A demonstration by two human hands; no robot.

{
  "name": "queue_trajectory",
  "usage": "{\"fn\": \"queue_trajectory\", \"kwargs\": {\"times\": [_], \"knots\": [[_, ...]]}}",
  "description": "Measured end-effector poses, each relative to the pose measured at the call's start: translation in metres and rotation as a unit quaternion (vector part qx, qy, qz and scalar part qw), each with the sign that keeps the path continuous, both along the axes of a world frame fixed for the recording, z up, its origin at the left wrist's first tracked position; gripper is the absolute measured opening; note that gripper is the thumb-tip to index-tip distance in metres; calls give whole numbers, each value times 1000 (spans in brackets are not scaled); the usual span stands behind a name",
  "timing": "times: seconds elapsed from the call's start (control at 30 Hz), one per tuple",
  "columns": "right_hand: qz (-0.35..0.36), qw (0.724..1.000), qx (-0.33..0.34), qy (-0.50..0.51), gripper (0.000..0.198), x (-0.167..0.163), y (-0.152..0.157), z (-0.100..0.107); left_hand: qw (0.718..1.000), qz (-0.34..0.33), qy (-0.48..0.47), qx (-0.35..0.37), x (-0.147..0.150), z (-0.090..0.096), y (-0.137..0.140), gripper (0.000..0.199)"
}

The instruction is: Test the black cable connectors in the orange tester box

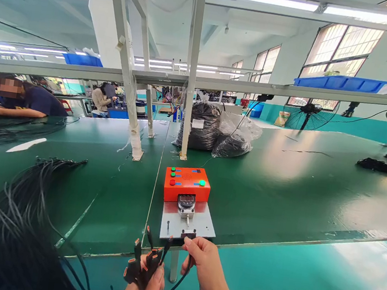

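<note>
My left hand (147, 285) is closed round a bunch of black cables (148, 263), their plug ends with orange tips fanned upward. My right hand (201, 256) pinches the end of one black cable (180, 280) at the front edge of a metal plate (172, 216). The cable's connector is mostly hidden by my fingers and the small dark block there, so I cannot tell whether it is inserted. On the plate sits a round digital gauge (186, 202), its plunger pointing toward me. Behind it stands an orange box (188, 182) with green and red buttons.
A large heap of black cables (20, 226) lies on the green table (260, 207) at left. Black bagged bundles (201, 127) stand behind the box, near white shelf posts (189, 91). Another person (41, 99) leans on the table at far left. A fan (307, 115) stands beyond.
</note>
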State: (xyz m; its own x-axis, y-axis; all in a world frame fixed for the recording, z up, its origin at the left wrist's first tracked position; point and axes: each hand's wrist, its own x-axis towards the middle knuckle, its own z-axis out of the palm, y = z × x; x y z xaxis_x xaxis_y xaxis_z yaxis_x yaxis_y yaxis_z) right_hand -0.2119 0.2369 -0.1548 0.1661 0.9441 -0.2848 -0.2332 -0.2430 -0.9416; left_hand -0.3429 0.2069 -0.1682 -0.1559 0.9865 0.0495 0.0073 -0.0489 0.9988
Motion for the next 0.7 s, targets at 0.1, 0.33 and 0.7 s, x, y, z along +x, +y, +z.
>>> {"fn": "queue_trajectory", "kwargs": {"times": [0.1, 0.33, 0.7], "knots": [[65, 996, -5, -67, 22, 4, -9, -4, 1000, -11, 15, 12, -2, 5, 0, 37], [164, 961, 93, -200, 43, 7, -40, -25, 998, -44, 19, -41, -1, 4, 2, 44], [-62, 995, 67, 50, 35, -9, -25, -5, 997, 25, 28, -65, -3, 6, 1, 47]]}}
